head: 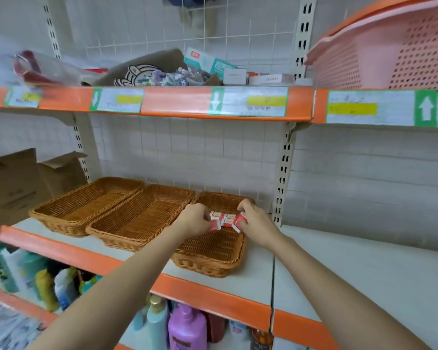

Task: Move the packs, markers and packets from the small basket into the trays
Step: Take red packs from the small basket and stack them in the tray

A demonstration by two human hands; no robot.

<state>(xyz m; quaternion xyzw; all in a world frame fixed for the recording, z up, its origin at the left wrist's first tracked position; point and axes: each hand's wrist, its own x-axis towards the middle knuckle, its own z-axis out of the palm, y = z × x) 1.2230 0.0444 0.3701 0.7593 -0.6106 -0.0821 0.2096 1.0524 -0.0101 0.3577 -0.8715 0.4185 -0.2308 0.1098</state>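
Three wicker trays stand side by side on the middle shelf: a left tray (86, 200), a middle tray (142, 213) and a right tray (213, 248). Several small red-and-white packs (225, 219) lie together inside the right tray. My left hand (195, 219) pinches a pack at the left end of the group. My right hand (253, 222) grips a tilted pack at the right end. The left and middle trays hold nothing. The small basket is not in view.
A cardboard box (18, 188) stands left of the trays. The shelf above carries a brown bag (142, 69) and boxes. A pink plastic basket (390, 51) sits at the upper right. Bottles (185, 327) fill the shelf below. Bare shelf (352, 274) lies to the right.
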